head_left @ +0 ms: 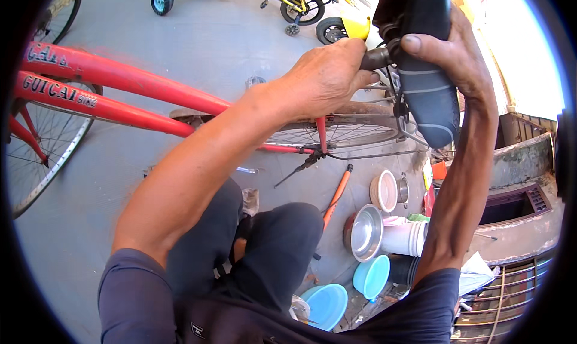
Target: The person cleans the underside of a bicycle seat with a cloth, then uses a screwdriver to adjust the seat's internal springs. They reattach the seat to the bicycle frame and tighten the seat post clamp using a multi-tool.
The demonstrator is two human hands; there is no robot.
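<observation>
A black bicycle saddle (428,91) with grey stripes is at the upper right. My right hand (460,55) grips its side, the thumb pressing near the clamp under it. A short dark metal seat post (377,58) runs from that clamp into the closed fingers of my left hand (330,73). The rest of the post is hidden by that hand. Below and to the left stretches a red bicycle frame (150,82), its rear wheel (360,124) partly behind my left wrist. I cannot tell whether the post sits in the frame.
An orange-red pump-like tube (338,196) lies on the grey floor beside my knees. Metal and blue basins (324,305) and white buckets (406,238) stand at the lower right. Small children's bikes (300,7) are at the far side. A metal grille (505,302) is at the right edge.
</observation>
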